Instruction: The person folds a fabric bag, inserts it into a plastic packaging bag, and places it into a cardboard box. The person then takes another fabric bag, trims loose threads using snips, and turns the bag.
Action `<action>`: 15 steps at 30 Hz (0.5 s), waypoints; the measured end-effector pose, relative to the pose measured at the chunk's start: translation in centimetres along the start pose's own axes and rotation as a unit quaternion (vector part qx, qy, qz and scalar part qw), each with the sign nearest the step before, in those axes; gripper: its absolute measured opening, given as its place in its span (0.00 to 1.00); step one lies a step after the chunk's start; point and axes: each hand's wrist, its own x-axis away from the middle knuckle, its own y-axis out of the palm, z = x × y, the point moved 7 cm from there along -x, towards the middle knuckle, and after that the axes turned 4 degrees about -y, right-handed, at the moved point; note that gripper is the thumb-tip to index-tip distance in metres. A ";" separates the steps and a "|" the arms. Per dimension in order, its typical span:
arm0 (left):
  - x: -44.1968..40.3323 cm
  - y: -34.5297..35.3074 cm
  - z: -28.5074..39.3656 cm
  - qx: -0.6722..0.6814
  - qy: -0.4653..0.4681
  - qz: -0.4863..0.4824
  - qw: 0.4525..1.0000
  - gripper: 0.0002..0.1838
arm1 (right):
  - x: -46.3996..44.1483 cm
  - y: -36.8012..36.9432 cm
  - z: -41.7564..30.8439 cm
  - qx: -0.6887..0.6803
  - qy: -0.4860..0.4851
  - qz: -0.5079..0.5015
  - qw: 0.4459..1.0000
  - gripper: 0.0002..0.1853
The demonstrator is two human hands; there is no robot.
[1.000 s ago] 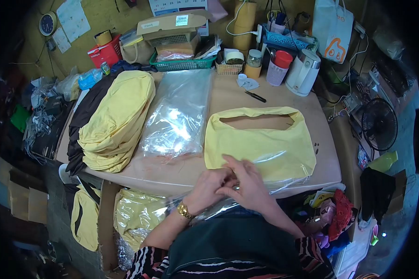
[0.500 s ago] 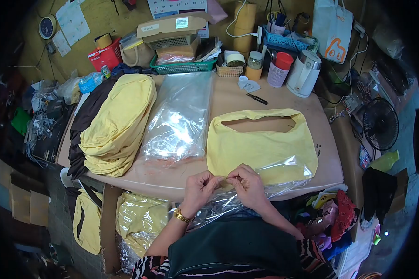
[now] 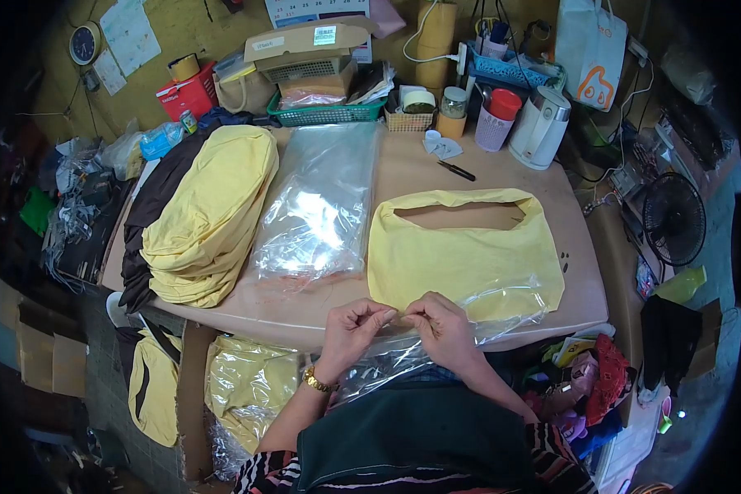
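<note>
My left hand (image 3: 354,331) and my right hand (image 3: 440,328) meet at the table's front edge, thumbs and forefingers pinching the rim of a clear plastic bag (image 3: 387,362). The bag hangs over the edge towards my lap, and part of it lies over the lower side of a yellow cloth bag (image 3: 461,255). That cloth bag lies flat, its long opening at the far side. Left of it is a stack of clear plastic bags (image 3: 317,206). A pile of folded yellow cloth (image 3: 214,214) rests on dark cloth at the left.
Behind are a green basket (image 3: 329,114), a white kettle (image 3: 540,128), a lidded cup (image 3: 494,123) and a black pen-like tool (image 3: 456,170). Below the front edge stands a carton (image 3: 193,403) with wrapped yellow cloth. A fan (image 3: 673,219) is at the right.
Since a second ago, my hands have drawn slightly apart, from overlapping to fingertips meeting in a pinch. Over the last half second they have barely moved, while the plastic on the cloth bag has shifted.
</note>
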 end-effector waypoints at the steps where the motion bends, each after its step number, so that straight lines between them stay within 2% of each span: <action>1: 0.2 -0.2 -1.1 -0.002 -0.024 -0.011 1.000 0.08 | 0.1 -0.1 0.0 0.000 0.001 0.000 1.000 0.06; 3: 0.3 -0.5 -1.6 -0.004 -0.047 -0.023 0.999 0.05 | 0.3 -0.1 -0.2 0.071 -0.013 -0.025 0.997 0.06; 6: 0.5 0.3 -1.2 -0.080 -0.093 -0.056 0.991 0.05 | 1.1 0.0 0.5 0.151 0.010 -0.051 0.987 0.07; 8: 0.4 0.9 -0.1 0.007 -0.046 -0.022 0.999 0.07 | 1.1 -0.2 0.6 0.109 0.029 -0.064 0.992 0.08; 10: 0.3 0.7 -0.3 0.019 -0.046 -0.009 0.999 0.07 | 0.9 -0.1 0.9 0.067 0.048 -0.077 0.994 0.08; 12: 0.3 0.0 -0.9 0.028 -0.048 0.006 0.998 0.07 | 0.4 -0.5 0.3 0.000 0.001 -0.030 1.000 0.09; 13: 0.3 -0.3 -1.8 0.006 -0.060 -0.029 0.998 0.06 | 0.6 -0.4 0.2 -0.001 0.002 -0.029 1.000 0.09; 15: 0.3 0.1 -2.1 -0.015 -0.073 -0.065 0.995 0.05 | 1.0 -0.5 0.3 0.113 0.014 -0.050 0.992 0.09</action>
